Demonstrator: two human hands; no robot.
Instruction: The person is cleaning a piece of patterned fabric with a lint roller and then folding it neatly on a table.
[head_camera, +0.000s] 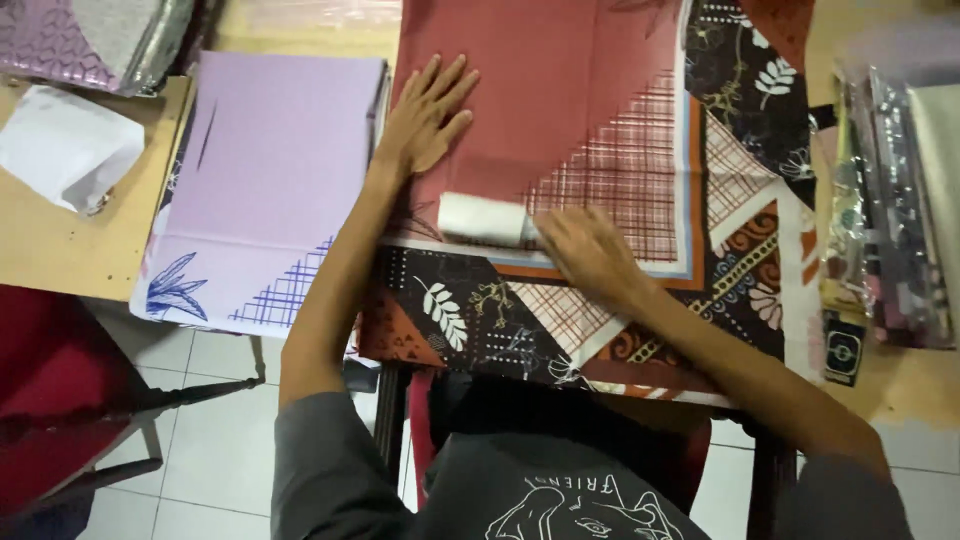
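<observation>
A red patterned cloth (560, 90) with a dark leaf-and-check border lies spread over the table in front of me. My left hand (425, 115) rests flat on its plain red part, fingers spread. My right hand (590, 255) is blurred and grips the end of a white roller (485, 220) that lies on the cloth near the border. The roller's right end is hidden by my fingers.
A folded lilac cloth (270, 170) with blue leaf print lies to the left. White paper (65, 145) sits on the wooden table (60, 250) at far left. Bagged fabrics (890, 210) are stacked at the right. A red chair (60, 400) stands on the tiled floor below left.
</observation>
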